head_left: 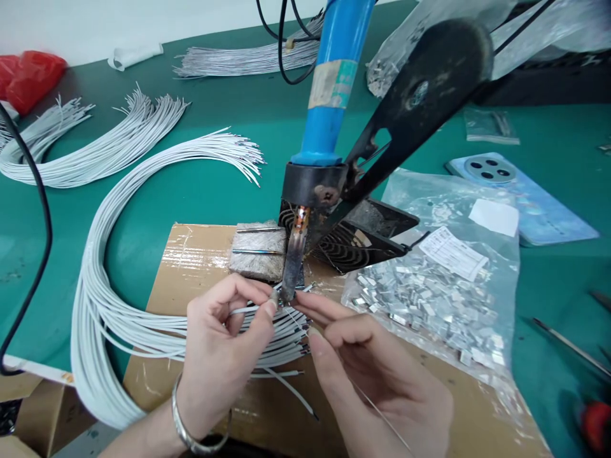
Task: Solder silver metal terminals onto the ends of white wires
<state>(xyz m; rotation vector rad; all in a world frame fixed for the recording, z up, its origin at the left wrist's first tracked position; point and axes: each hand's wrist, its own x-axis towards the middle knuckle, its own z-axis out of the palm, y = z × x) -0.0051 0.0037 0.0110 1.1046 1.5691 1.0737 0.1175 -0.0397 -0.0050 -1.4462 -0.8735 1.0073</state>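
Note:
My left hand (219,350) is closed, pinching the end of a white wire (242,310) right beside the tip of a soldering iron (337,76). The iron has a blue handle and is clamped in a black holder, its tip pointing down. Thin solder wire (379,413) runs through my closed right hand (382,375), its front end near the hot tip. The fingers of both hands almost meet there, so the exact joint is hidden. Under them, a bundle of white wires (88,305) lies with its stripped ends on a cardboard sheet (167,267).
Behind my left hand sits a grey block (260,254) with metal rods across it. A black fan (348,245) stands behind the iron. To the right are a plastic bag (429,299) of small metal parts, a phone (539,200) and a screwdriver (573,346). More wire bundles (109,152) lie left.

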